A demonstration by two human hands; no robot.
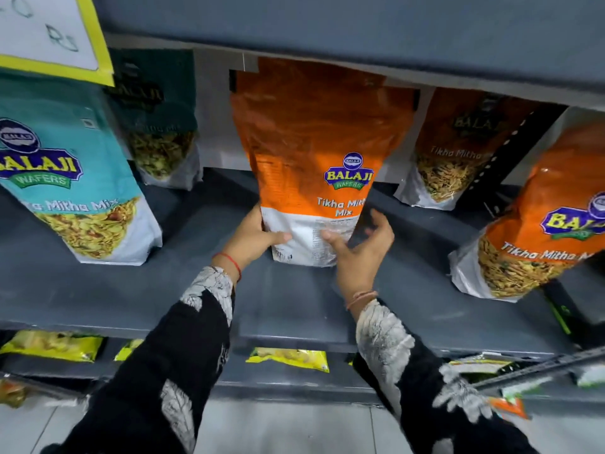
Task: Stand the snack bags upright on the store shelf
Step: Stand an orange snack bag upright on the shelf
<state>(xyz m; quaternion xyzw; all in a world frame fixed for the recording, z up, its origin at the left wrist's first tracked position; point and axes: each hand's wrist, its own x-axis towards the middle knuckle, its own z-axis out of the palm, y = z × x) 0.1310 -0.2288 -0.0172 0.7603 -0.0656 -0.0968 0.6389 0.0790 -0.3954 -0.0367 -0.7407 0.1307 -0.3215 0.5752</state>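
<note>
An orange Tikha Mitha Mix bag (314, 149) stands upright in the middle of the grey shelf (131, 296), turned partly side-on. My left hand (253, 239) grips its lower left edge, thumb across the white bottom panel. My right hand (360, 253) is at its lower right corner with fingers spread, thumb touching the white panel, fingers behind the edge. A teal bag (75, 178) stands at the left. Another orange bag (537, 231) stands at the right, leaning left.
Two more bags stand at the shelf's back: a dark green one (157, 126) and an orange one (455, 149). A yellow-edged paper sign (52, 37) hangs top left. The upper shelf (360, 34) overhangs closely. Yellow packets (288, 357) lie on the shelf below.
</note>
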